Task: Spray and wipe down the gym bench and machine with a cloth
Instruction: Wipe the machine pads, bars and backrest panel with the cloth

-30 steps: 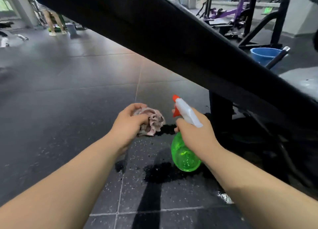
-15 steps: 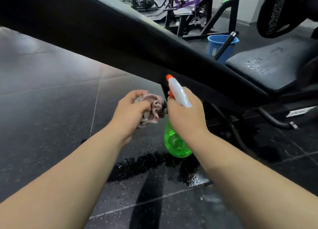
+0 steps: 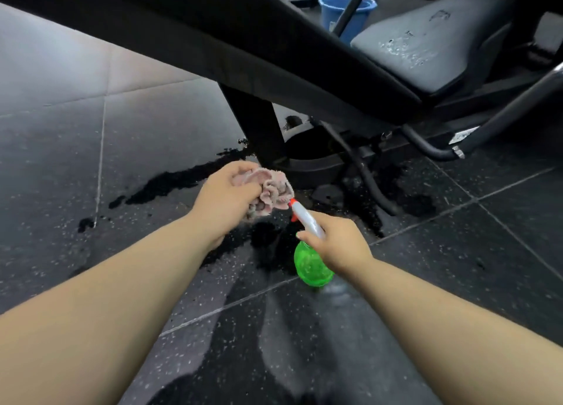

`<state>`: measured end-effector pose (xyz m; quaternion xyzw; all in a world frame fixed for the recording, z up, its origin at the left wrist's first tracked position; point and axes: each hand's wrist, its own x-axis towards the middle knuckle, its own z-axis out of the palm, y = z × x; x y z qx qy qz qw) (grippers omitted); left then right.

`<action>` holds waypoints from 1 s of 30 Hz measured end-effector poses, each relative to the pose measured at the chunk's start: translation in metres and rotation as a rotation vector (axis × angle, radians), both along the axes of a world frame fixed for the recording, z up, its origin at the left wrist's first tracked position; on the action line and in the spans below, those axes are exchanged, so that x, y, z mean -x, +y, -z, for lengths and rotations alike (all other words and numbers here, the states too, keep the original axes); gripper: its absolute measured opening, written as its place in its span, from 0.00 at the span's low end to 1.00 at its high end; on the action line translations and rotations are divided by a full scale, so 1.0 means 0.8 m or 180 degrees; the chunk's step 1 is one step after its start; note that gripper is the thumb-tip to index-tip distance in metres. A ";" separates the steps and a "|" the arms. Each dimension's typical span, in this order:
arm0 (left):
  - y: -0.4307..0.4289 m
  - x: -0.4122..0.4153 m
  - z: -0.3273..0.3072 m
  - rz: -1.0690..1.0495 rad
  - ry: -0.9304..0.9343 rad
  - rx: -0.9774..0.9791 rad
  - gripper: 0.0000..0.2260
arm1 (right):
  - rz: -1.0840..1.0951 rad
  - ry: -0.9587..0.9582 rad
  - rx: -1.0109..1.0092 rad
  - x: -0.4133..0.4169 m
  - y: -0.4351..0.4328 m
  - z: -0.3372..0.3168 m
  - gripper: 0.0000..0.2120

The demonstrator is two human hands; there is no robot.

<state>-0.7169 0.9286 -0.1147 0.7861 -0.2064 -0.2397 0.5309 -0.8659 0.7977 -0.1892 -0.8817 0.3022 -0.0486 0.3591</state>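
Note:
My left hand (image 3: 224, 196) grips a crumpled pink cloth (image 3: 269, 193) low over the floor. My right hand (image 3: 338, 241) holds a green spray bottle (image 3: 310, 266) by its white head, and the orange nozzle almost touches the cloth. The black gym bench backrest (image 3: 213, 36) slants across the top above both hands. Its seat pad (image 3: 426, 48) at the upper right carries wet droplets. The bench's black support post (image 3: 259, 124) stands just behind the cloth.
Dark wet patches (image 3: 170, 180) spread over the speckled rubber floor around the bench base. A blue bucket (image 3: 339, 11) with a black handle in it stands behind the bench. Curved black frame tubes (image 3: 426, 144) run along the floor at right.
The view has tilted down and moved right, showing more of the seat and floor. My right hand dropped below the cloth, and the nozzle now points up at it.

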 end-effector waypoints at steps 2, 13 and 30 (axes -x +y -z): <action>-0.009 0.007 0.007 0.0131 0.0004 -0.0025 0.11 | -0.0062 0.0287 0.0043 0.015 -0.008 0.022 0.14; -0.134 0.070 -0.020 0.0145 -0.0047 0.0521 0.15 | 0.0185 -0.1156 -0.4300 0.020 -0.133 -0.077 0.21; -0.326 0.009 -0.107 0.1489 -0.5554 -0.1882 0.18 | 0.2114 -0.3487 -0.5341 -0.040 -0.250 -0.015 0.07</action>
